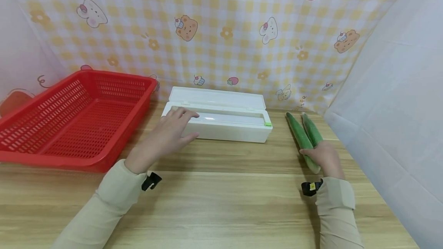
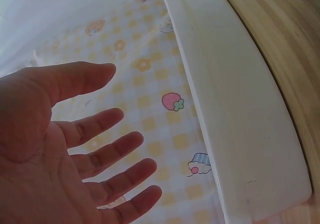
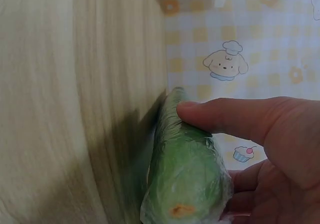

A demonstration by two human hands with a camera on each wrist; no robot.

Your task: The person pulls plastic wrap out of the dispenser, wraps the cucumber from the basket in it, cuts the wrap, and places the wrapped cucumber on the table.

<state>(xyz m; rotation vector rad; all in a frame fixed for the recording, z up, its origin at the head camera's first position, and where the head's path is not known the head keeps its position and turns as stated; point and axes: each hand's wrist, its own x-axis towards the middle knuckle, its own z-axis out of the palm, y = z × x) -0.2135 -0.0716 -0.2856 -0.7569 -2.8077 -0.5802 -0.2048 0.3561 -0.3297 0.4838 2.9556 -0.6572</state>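
My right hand holds a long green cucumber at the right of the table, thumb on one side and fingers on the other. Clear plastic film wraps this cucumber, as its near end shows in the right wrist view. A second cucumber lies close along its right side, partly hidden by the hand. At the front left of a white cling film dispenser box, my left hand hovers with fingers spread and nothing in them. In the left wrist view its palm and fingertips face the box wall.
The dispenser's lid is raised at the back, and a small green cutter sits at its right end. To the left stands a red perforated basket. A checked cloth hangs behind the wooden table.
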